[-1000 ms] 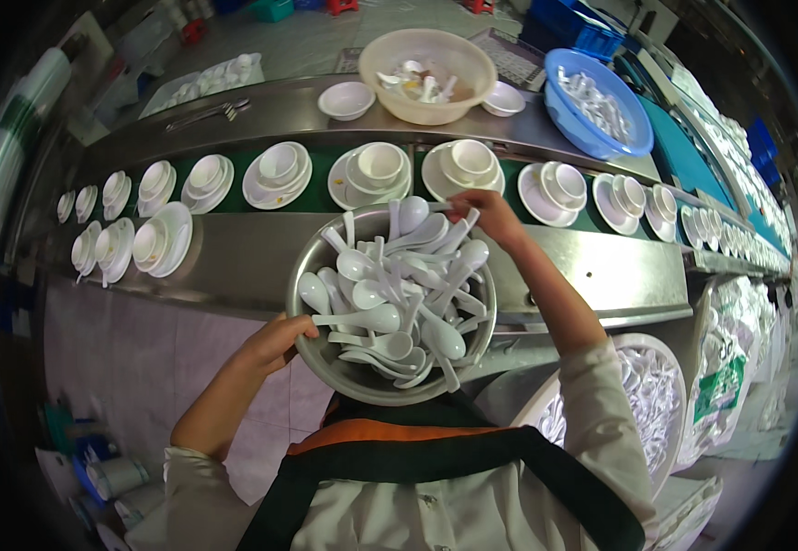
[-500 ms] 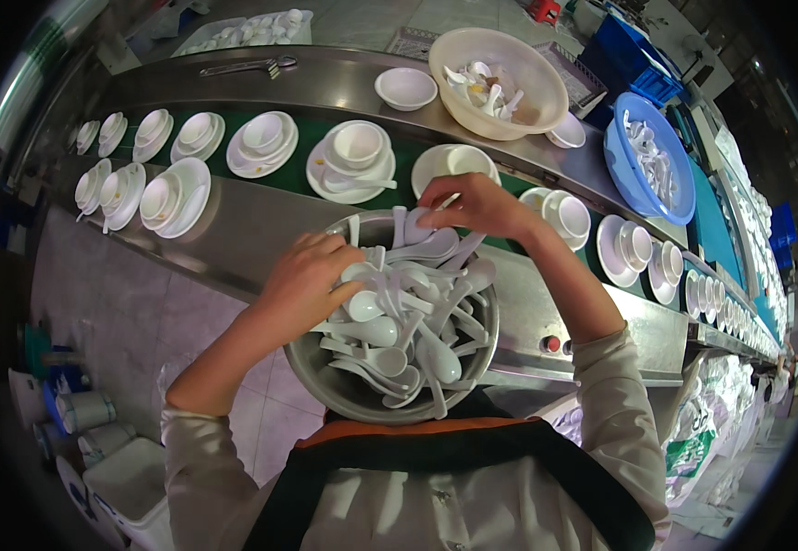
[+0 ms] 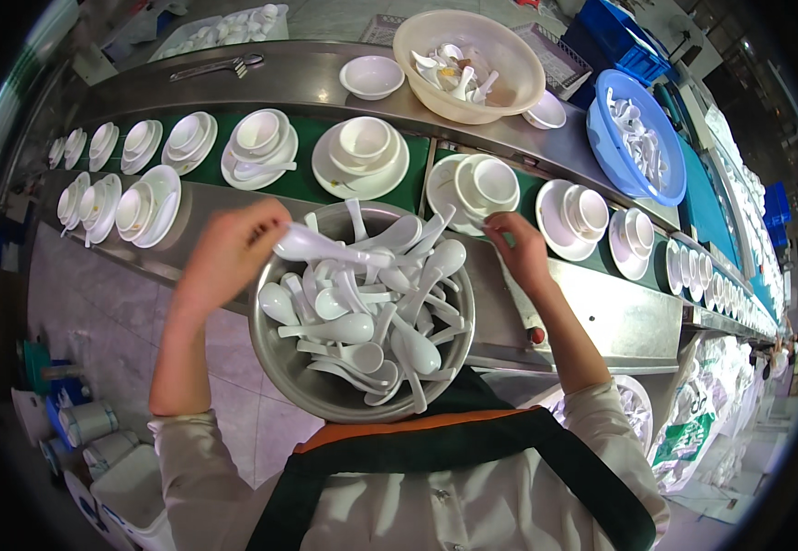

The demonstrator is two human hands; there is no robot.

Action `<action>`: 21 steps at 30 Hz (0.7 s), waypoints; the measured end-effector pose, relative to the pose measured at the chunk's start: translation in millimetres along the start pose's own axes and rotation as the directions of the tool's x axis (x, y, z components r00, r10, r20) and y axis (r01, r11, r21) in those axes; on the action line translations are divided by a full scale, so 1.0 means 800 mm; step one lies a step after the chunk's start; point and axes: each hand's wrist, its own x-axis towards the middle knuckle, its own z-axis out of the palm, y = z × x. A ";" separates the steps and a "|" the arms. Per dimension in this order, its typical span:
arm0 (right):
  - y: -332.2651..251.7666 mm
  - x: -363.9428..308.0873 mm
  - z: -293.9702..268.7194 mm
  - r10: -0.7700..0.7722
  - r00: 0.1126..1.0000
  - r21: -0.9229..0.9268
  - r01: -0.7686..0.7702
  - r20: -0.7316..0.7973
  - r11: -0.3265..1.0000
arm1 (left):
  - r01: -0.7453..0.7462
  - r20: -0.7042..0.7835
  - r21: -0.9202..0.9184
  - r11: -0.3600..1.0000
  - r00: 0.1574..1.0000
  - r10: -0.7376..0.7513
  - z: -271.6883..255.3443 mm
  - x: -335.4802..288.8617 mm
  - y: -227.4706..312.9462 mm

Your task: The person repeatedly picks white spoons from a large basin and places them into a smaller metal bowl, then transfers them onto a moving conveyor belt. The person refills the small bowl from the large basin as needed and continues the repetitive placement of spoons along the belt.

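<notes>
A round steel bowl (image 3: 300,390) full of white soup spoons (image 3: 348,329) stands in front of me, at the near edge of a counter. My left hand (image 3: 224,253) is closed, pinching one white spoon (image 3: 312,244) by its bowl end above the pile's left side. The handle of that spoon points right. My right hand (image 3: 520,250) is at the rim of a white plate (image 3: 443,195) stacked with bowls (image 3: 491,182). Its thumb and forefinger are curved and apart, and no spoon shows between them. Left of that stands a plate set (image 3: 362,156).
Stacked dish sets line a green belt (image 3: 414,173); several more (image 3: 146,209) sit on the steel ledge at left. Beyond are a cream basin (image 3: 518,78) and a blue basin (image 3: 610,151) holding dirty spoons, a white dish (image 3: 371,77) and tongs (image 3: 215,68). A red button (image 3: 536,336) is at right.
My left hand has lifted a spoon from the pile and moved left. My right hand has left the pile for the plate at right. The dish sets on the belt have shifted left.
</notes>
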 end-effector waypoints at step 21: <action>-0.050 0.020 -0.063 0.478 0.866 0.538 -0.335 -0.149 0.774 | 0.319 -0.417 0.442 0.839 0.901 -0.123 0.024 0.116 -0.167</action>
